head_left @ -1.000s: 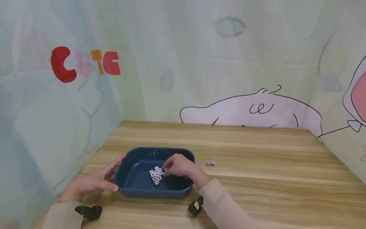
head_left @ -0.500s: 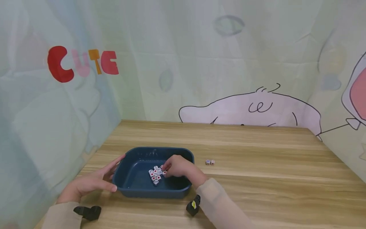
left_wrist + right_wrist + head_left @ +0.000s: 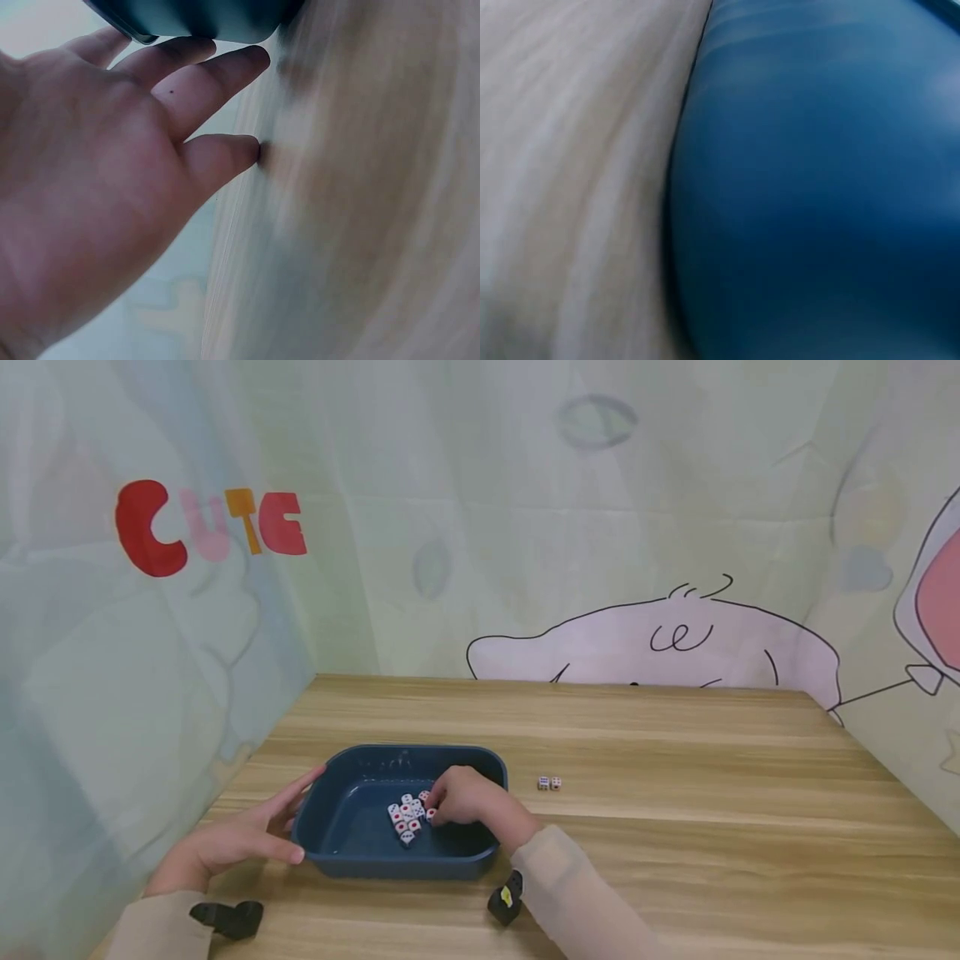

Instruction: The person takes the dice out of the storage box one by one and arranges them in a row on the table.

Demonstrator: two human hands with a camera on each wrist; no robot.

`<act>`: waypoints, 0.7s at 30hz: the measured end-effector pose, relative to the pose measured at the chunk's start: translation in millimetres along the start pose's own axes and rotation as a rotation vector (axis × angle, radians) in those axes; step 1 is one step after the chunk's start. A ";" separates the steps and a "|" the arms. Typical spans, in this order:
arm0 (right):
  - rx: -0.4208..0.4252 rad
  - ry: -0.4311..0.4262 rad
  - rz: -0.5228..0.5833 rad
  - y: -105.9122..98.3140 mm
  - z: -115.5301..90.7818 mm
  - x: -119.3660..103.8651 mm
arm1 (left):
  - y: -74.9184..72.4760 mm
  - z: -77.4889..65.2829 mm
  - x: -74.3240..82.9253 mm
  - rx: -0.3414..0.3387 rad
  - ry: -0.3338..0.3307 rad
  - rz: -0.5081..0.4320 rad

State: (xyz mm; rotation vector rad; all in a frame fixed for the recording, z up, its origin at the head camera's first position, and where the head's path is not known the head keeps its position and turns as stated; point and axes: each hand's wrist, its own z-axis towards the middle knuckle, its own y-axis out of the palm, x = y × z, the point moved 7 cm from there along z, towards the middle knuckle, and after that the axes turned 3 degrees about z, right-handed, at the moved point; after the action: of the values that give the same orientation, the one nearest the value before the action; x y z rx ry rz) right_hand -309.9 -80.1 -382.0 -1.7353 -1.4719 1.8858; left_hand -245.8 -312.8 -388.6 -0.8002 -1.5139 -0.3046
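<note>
A dark blue rectangular tray (image 3: 405,867) with rounded corners sits on the table, several white dice (image 3: 406,816) clustered flat on its floor. My right hand (image 3: 467,795) reaches in over the tray's right side, its thumb and forefinger around a die (image 3: 431,814) with a red dot at the cluster's right edge. Against the tray's left wall rests my left hand (image 3: 243,837), fingers spread and fairly straight; the left wrist view shows its fingertips at the tray's outer wall (image 3: 202,19). Only the tray's side (image 3: 802,165) and the table appear in the right wrist view.
Two more dice (image 3: 550,783) lie side by side on the wooden table (image 3: 675,827), right of the tray. Printed curtains (image 3: 390,527) stand along the table's back and sides. A black wrist device (image 3: 506,900) hangs by the right sleeve.
The die at my right fingertips, dark and partly covered before, now shows its red-dot face beside the cluster. Another die shows just above it. The left hand stays against the tray.
</note>
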 end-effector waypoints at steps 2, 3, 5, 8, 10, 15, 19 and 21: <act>0.001 -0.008 -0.006 0.0 -0.1 -0.4 | 0.3 -0.2 0.3 -0.005 0.013 -0.007; 0.001 -0.010 -0.007 0.0 -0.2 -0.6 | 0.4 -0.2 0.4 -0.007 0.020 -0.009; 0.002 -0.012 -0.004 0.0 -0.2 -1.0 | 0.3 -0.2 0.3 -0.005 0.025 -0.011; 0.006 -0.008 -0.007 -0.7 -0.1 -1.3 | 0.0 -0.1 0.3 -0.002 0.025 -0.010; 0.009 -0.007 -0.010 -1.6 -0.4 -2.0 | 0.0 -0.2 0.4 0.000 0.019 -0.008; 0.025 -0.041 0.013 -6.0 -2.5 -3.3 | 0.2 -0.8 0.4 0.011 -0.007 0.008; 0.038 -0.105 0.040 -14.2 -6.8 -7.2 | -0.2 -1.2 -0.4 0.020 -0.018 0.019; 0.047 -0.138 0.035 -19.7 -9.5 -10.4 | -0.6 -1.6 -0.7 0.020 -0.013 0.017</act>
State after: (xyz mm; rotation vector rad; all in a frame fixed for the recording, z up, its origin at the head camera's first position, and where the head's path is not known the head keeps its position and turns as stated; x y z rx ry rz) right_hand -308.0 -72.7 -359.0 -1.6512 -1.4391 2.0785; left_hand -245.0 -314.4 -388.9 -0.8008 -1.5187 -0.2720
